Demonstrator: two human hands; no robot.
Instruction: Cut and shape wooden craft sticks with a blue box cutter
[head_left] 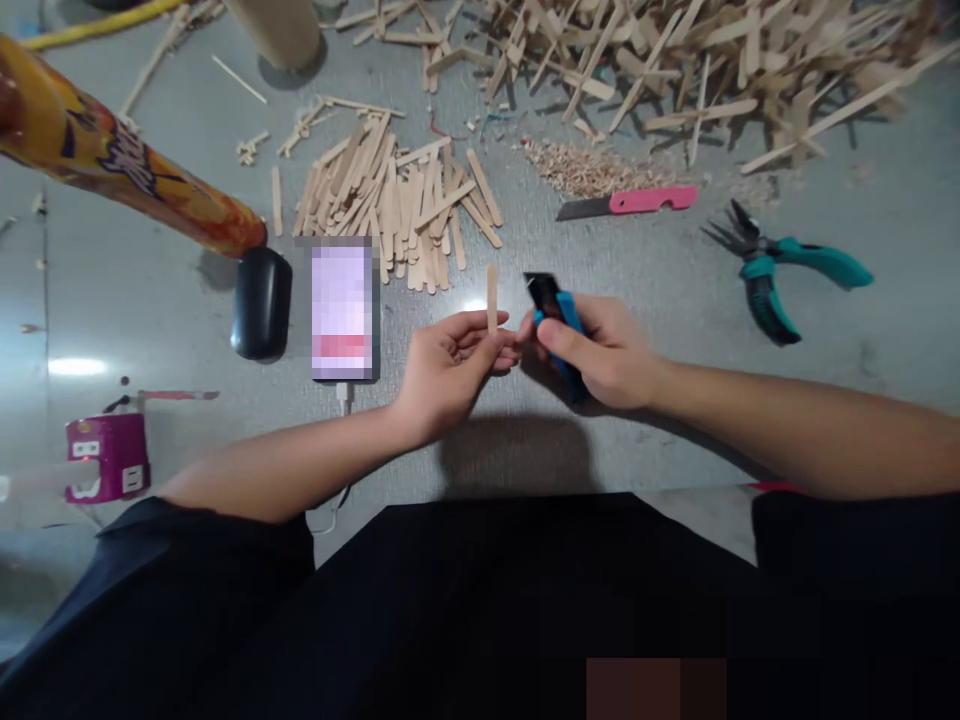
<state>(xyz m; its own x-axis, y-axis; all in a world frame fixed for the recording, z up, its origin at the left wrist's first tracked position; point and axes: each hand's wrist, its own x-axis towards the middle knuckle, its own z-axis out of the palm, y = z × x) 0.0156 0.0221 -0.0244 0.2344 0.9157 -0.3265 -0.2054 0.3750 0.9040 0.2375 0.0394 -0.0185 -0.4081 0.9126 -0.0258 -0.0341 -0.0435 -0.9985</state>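
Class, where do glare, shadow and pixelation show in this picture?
Head view: glare whitens the grey table at far left; head view: a dark shadow spreads on it below the hands; head view: the phone is heavily pixelated.

Stick (492, 293) left of the cutter (570, 312)

Work surface: a grey tabletop (660, 265) with a dull sheen, spanning the scene from left to right. A broad light reflection (75, 367) appears at left; a smaller glare patch (472, 304) lies near the centre. A soft-edged shadow (517, 455) darkens the near middle.
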